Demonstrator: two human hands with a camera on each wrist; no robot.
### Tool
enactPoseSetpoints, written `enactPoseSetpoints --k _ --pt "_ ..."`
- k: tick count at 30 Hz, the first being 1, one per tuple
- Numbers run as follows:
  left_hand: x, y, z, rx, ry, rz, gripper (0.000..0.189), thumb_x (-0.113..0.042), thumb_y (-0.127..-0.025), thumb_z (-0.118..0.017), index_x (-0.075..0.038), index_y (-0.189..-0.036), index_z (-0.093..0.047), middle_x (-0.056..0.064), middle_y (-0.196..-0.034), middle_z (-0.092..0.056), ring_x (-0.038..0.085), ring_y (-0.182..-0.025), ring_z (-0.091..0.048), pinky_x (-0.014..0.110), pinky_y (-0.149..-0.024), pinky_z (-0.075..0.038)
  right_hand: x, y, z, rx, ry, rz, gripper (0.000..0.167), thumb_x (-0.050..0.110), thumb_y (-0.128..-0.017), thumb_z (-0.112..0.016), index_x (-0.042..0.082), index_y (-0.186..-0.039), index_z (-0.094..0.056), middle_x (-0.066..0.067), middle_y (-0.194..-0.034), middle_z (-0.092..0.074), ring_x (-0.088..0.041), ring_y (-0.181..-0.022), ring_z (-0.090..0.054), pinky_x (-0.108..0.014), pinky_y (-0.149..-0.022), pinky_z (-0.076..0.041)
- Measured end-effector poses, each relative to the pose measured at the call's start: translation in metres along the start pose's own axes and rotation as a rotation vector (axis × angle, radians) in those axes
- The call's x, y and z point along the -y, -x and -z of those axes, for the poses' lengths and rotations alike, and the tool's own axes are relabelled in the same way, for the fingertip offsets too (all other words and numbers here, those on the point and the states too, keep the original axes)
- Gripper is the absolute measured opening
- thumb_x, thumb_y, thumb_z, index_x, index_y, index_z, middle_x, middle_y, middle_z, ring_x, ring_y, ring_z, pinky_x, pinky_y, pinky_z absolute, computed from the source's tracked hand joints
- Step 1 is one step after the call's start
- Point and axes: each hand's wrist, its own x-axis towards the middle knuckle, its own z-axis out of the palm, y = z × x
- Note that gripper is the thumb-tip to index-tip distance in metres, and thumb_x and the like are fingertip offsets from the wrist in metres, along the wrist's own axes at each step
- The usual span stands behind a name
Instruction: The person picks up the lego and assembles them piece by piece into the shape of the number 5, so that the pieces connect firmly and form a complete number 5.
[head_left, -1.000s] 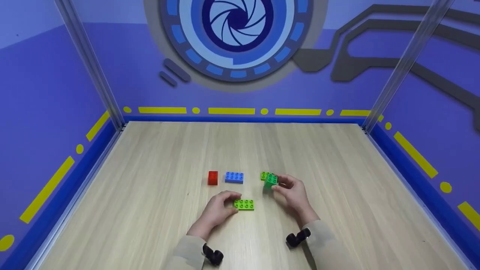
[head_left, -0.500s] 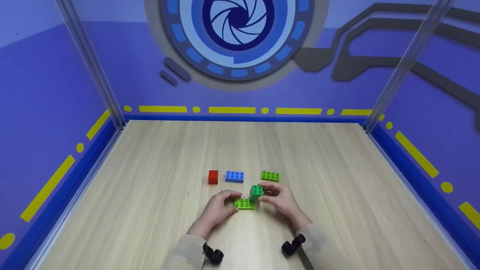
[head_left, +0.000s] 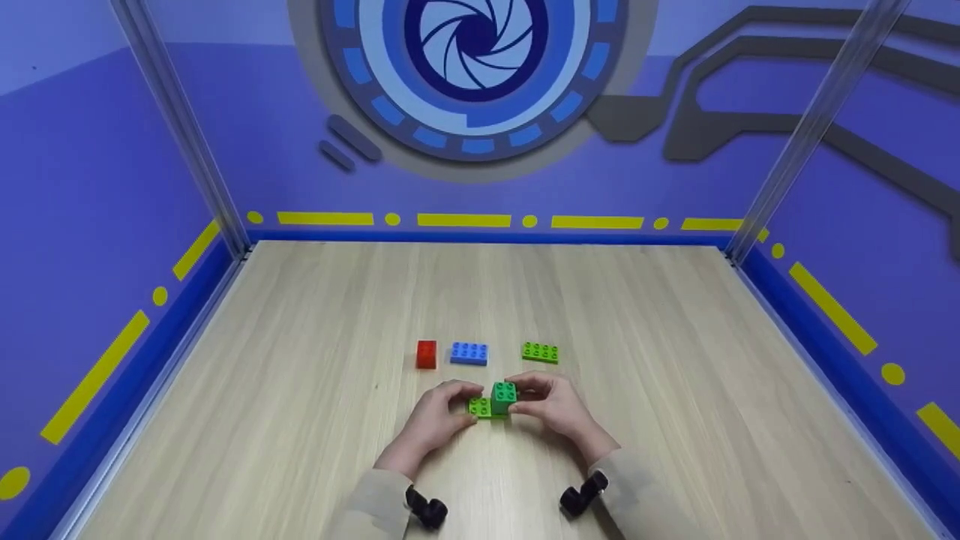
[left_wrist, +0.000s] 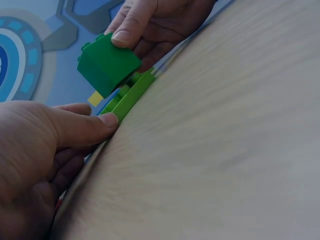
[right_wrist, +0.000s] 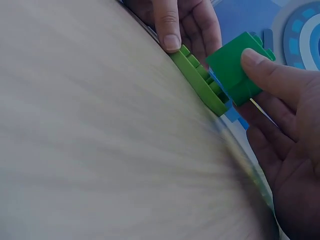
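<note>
On the table lies a flat lime-green building brick (head_left: 478, 409) with studs on top. My left hand (head_left: 431, 424) pinches its left end between thumb and fingers. My right hand (head_left: 561, 409) holds a taller dark green brick (head_left: 504, 398) by its right side. In the head view this brick overlaps the right half of the lime one. Both wrist views show the dark green brick (left_wrist: 107, 65) tilted just over the lime brick's studs (right_wrist: 197, 80), with a narrow gap under part of it.
Behind the hands, a red brick (head_left: 426, 355), a blue brick (head_left: 469, 353) and a second flat lime-green brick (head_left: 541, 352) lie in a loose row on the wooden table (head_left: 315, 315). Purple-blue panels (head_left: 247, 135) enclose the table's back and sides.
My right hand has brought the dark green brick left and nearer, from beside the far lime-green brick to over the right end of the near one. The left hand has stayed in place.
</note>
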Motion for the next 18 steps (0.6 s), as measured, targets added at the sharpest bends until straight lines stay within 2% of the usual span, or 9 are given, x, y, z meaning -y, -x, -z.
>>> enactPoseSetpoints --k 11,18 --pt "0.0015 0.0011 -0.0005 -0.007 -0.025 -0.014 0.042 -0.001 -0.084 -0.08 -0.008 -0.125 -0.071 0.008 -0.126 -0.073 0.032 -0.126 -0.063 0.05 -0.112 -0.048 0.0002 -0.001 -0.0033 -0.021 0.063 -0.042 0.041 0.004 -0.08 -0.086 -0.002 -0.119 -0.073 -0.02 -0.118 -0.075 -0.008 -0.1 -0.072 -0.022 -0.091 -0.059" --pt "-0.0001 0.0012 -0.0002 -0.004 -0.017 -0.007 0.042 -0.002 -0.085 -0.08 -0.008 -0.125 -0.071 0.008 -0.126 -0.072 0.031 -0.126 -0.063 0.05 -0.112 -0.048 0.002 0.0001 -0.0039 -0.021 0.113 -0.025 0.04 0.005 -0.08 -0.086 0.001 -0.117 -0.074 -0.018 -0.116 -0.076 -0.014 -0.103 -0.073 -0.027 -0.094 -0.059"
